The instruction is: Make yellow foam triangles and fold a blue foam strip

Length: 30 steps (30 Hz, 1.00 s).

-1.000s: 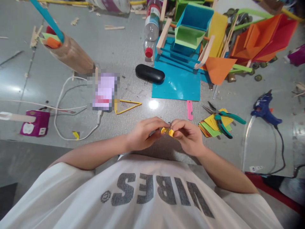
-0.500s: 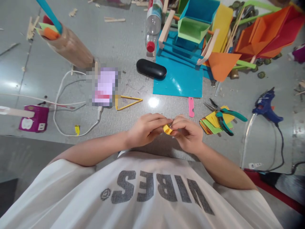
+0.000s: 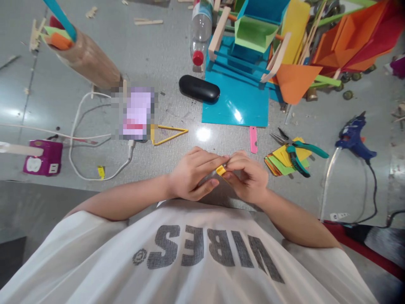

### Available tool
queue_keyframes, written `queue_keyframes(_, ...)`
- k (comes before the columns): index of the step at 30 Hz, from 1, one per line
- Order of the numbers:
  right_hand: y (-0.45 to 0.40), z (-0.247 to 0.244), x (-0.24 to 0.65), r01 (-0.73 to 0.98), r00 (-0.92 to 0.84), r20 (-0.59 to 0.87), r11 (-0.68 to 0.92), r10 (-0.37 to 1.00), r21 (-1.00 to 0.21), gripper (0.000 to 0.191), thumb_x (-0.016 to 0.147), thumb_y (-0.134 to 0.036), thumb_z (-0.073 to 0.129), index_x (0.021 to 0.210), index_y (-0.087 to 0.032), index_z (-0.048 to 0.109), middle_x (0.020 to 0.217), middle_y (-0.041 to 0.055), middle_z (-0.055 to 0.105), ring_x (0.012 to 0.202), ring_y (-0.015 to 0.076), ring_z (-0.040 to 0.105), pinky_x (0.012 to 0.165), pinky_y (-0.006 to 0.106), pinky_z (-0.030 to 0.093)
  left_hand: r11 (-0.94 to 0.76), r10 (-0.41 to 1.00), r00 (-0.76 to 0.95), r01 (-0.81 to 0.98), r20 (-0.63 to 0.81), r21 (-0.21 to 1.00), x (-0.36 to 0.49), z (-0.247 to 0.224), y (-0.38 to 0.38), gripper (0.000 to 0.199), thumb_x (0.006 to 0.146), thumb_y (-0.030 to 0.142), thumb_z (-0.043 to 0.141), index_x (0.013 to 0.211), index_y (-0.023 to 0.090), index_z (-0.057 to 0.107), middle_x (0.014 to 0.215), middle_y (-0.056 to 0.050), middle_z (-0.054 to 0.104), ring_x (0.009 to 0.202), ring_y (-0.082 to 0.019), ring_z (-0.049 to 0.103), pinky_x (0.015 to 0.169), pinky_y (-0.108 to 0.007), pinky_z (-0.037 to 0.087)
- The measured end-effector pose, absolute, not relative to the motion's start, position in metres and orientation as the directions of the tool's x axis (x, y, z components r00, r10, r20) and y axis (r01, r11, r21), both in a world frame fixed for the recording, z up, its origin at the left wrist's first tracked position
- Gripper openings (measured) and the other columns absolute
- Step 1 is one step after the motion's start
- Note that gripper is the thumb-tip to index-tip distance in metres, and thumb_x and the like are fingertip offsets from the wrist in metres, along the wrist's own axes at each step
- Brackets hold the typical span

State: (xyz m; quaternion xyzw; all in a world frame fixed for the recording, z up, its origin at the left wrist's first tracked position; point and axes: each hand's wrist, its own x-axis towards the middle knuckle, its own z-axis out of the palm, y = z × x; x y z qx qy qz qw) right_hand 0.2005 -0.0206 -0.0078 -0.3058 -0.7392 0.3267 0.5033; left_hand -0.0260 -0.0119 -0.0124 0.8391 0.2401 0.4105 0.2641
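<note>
A small folded yellow piece (image 3: 220, 170), which looks like paper, is pinched between the thumb and fingers of my right hand (image 3: 248, 175). My left hand (image 3: 196, 172) lies just to its left, with the fingers stretched towards the piece and the thumb held away from it. The left fingertips meet the right fingers at the top of the piece, and some of the contact there is hidden. Beyond my hands lies a yellow triangular frame (image 3: 169, 128). A pink flat strip (image 3: 253, 140) rests past my right hand.
Green-handled pliers (image 3: 297, 154) lie on coloured paper pieces (image 3: 275, 160) at right, near a blue glue gun (image 3: 352, 133). A black case (image 3: 199, 88) overlaps a blue sheet (image 3: 234, 105) below a paper-and-stick model (image 3: 256, 36). At left are a phone (image 3: 137, 112) and its cable (image 3: 71, 143).
My left thumb has come off the yellow piece and spread downward. My right hand keeps its pinch. The whole view has shifted slightly.
</note>
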Motion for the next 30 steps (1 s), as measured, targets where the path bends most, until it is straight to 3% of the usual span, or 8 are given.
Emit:
queue_keyframes(2, -0.022, -0.006, 0.199, 0.147, -0.299, 0.544, 0.601, 0.784, -0.785, 0.008, 0.107, -0.024, 0.077, 0.106, -0.027, 0.07, 0.081, -0.0012, 0.077, 0.071, 0.0176, 0.073, 0.075, 0.04, 0.054, -0.712, 0.66, 0.515, 0.194, 0.548, 0.675, -0.025, -0.011, -0.016, 0.062, 0.116, 0.058, 0.054, 0.161, 0.017, 0.062, 0.13, -0.018, 0.085, 0.11, -0.03, 0.084, 0.092, -0.045, 0.057)
queue_keyframes(6, -0.025, -0.002, 0.198, 0.166, -0.293, 0.552, 0.61, 0.781, -0.775, 0.006, 0.107, -0.022, 0.076, 0.108, -0.027, 0.073, 0.082, -0.0014, 0.078, 0.069, 0.0173, 0.072, 0.073, 0.04, 0.053, -0.602, 0.747, 0.478, 0.191, 0.462, 0.775, -0.024, -0.006, -0.021, 0.042, 0.118, 0.044, 0.058, 0.149, 0.02, 0.071, 0.127, -0.016, 0.087, 0.11, -0.027, 0.084, 0.097, -0.043, 0.057)
queue_keyframes(9, -0.024, -0.003, 0.199, 0.185, -0.268, 0.549, 0.601, 0.792, -0.777, 0.009, 0.105, -0.02, 0.077, 0.109, -0.028, 0.074, 0.083, -0.0006, 0.077, 0.069, 0.0175, 0.071, 0.071, 0.04, 0.054, -0.501, 0.769, 0.509, 0.103, 0.387, 0.86, -0.026, 0.0, -0.021, 0.038, 0.12, 0.043, 0.055, 0.14, 0.02, 0.076, 0.122, -0.017, 0.087, 0.11, -0.026, 0.083, 0.098, -0.042, 0.059)
queue_keyframes(14, -0.021, -0.007, 0.201, 0.238, -0.167, 0.592, 0.615, 0.788, -0.752, 0.029, 0.1, -0.021, 0.083, 0.127, -0.03, 0.075, 0.09, 0.0006, 0.077, 0.074, 0.0189, 0.072, 0.067, 0.036, 0.059, -0.217, 0.771, 0.603, -0.054, 0.205, 0.975, -0.028, 0.006, -0.015, 0.04, 0.121, 0.044, 0.051, 0.123, 0.017, 0.082, 0.106, -0.011, 0.085, 0.09, -0.018, 0.078, 0.082, -0.03, 0.059)
queue_keyframes(17, -0.021, -0.005, 0.2, 0.306, -0.209, 0.621, 0.653, 0.756, -0.692, 0.032, 0.102, -0.018, 0.082, 0.131, -0.029, 0.077, 0.095, 0.0019, 0.081, 0.076, 0.0184, 0.075, 0.068, 0.035, 0.061, -0.077, 0.755, 0.646, -0.076, 0.108, 0.994, -0.027, 0.007, -0.013, 0.046, 0.12, 0.049, 0.052, 0.115, 0.015, 0.083, 0.096, -0.009, 0.083, 0.085, -0.017, 0.076, 0.076, -0.027, 0.058)
queue_keyframes(21, -0.022, -0.001, 0.199, 0.378, -0.238, 0.651, 0.686, 0.721, -0.621, 0.024, 0.103, -0.016, 0.08, 0.123, -0.028, 0.077, 0.095, 0.0028, 0.084, 0.08, 0.0194, 0.079, 0.068, 0.035, 0.061, -0.004, 0.753, 0.656, -0.07, 0.049, 0.998, -0.025, 0.007, -0.011, 0.052, 0.118, 0.057, 0.053, 0.111, 0.015, 0.083, 0.082, -0.005, 0.074, 0.084, -0.019, 0.074, 0.079, -0.028, 0.059)
queue_keyframes(26, -0.022, 0.0, 0.199, 0.41, -0.24, 0.647, 0.68, 0.724, -0.608, 0.018, 0.104, -0.013, 0.077, 0.115, -0.027, 0.075, 0.095, 0.0017, 0.083, 0.079, 0.0178, 0.077, 0.068, 0.033, 0.06, 0.029, 0.736, 0.677, -0.051, 0.013, 0.998, -0.025, 0.005, -0.009, 0.053, 0.118, 0.059, 0.052, 0.112, 0.015, 0.081, 0.082, -0.004, 0.07, 0.08, -0.018, 0.067, 0.076, -0.028, 0.055)
queue_keyframes(30, -0.022, -0.002, 0.198, 0.406, -0.242, 0.591, 0.634, 0.769, -0.658, 0.012, 0.105, -0.016, 0.074, 0.105, -0.027, 0.07, 0.081, -0.0023, 0.074, 0.07, 0.0159, 0.069, 0.066, 0.033, 0.055, 0.093, 0.732, 0.68, -0.032, -0.046, 0.995, -0.024, 0.003, -0.01, 0.055, 0.117, 0.061, 0.053, 0.106, 0.015, 0.079, 0.087, -0.005, 0.072, 0.078, -0.016, 0.062, 0.074, -0.029, 0.051)
